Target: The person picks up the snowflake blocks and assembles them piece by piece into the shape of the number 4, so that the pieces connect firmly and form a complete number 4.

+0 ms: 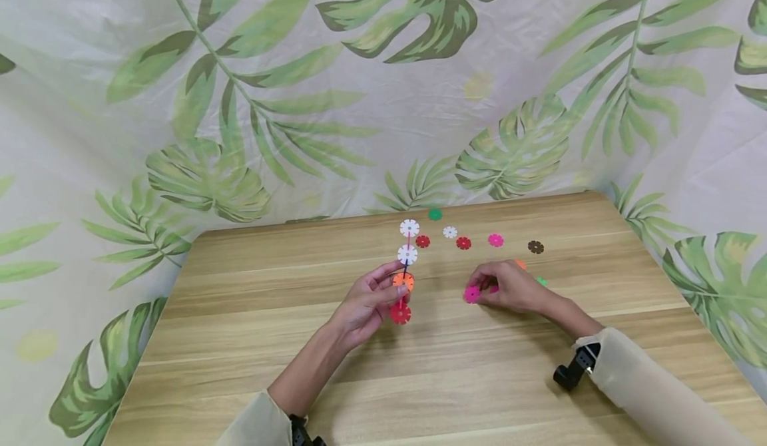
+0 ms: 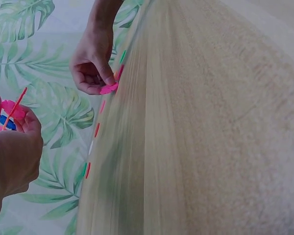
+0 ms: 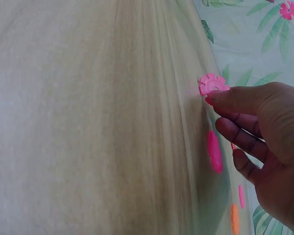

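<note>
In the head view my left hand (image 1: 367, 305) holds a chain of notched plastic discs between thumb and fingers. White discs (image 1: 407, 254) form its upper end, an orange disc (image 1: 403, 282) sits by the thumb, and a red disc (image 1: 400, 314) hangs lowest. Pink and dark blue discs show edge-on between them. To the right, my right hand (image 1: 514, 286) pinches a pink notched disc (image 3: 211, 84) between thumb and forefinger, just above the tabletop. Another pink disc (image 3: 214, 152) lies on the table under that hand. The two hands are apart.
Loose discs lie toward the back of the wooden table (image 1: 252, 313): green (image 1: 435, 214), white (image 1: 450, 232), red (image 1: 463, 243), pink (image 1: 495, 240) and brown (image 1: 536, 247). An orange disc (image 1: 520, 264) is partly hidden behind my right hand. Leaf-patterned cloth (image 1: 311, 133) hangs behind the table.
</note>
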Motion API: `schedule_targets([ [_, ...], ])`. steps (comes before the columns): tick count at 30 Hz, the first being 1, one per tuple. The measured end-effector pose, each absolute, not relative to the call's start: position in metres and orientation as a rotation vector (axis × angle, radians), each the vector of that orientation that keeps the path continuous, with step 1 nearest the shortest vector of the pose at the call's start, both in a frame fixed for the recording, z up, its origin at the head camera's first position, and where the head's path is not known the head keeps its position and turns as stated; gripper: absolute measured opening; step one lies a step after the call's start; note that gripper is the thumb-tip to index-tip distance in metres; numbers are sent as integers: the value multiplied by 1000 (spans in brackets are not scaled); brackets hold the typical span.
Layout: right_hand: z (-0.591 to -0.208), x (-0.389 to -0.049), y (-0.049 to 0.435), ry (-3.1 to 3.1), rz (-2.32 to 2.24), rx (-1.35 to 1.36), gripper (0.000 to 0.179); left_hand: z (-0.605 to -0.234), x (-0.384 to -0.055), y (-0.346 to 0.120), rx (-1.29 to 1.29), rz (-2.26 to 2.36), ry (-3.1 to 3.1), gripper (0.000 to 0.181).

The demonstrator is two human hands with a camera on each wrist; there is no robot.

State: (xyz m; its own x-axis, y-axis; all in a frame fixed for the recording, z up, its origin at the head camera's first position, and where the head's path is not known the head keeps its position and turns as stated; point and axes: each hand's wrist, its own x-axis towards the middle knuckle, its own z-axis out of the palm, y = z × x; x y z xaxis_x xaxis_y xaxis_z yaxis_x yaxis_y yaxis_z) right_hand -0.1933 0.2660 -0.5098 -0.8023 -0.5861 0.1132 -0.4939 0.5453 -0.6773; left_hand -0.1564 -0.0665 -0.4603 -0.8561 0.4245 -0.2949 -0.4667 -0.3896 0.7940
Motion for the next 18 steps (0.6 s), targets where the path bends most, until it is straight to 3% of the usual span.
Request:
schedule_targets([
  [7,-507,-188,261,2631,-1189,-891,12,-459,-156,-67,-66,2260,1293,59],
  [18,-497,-177,249,2572,-1443,-935,20,-459,-156,-65,-92,2327,1264,58],
])
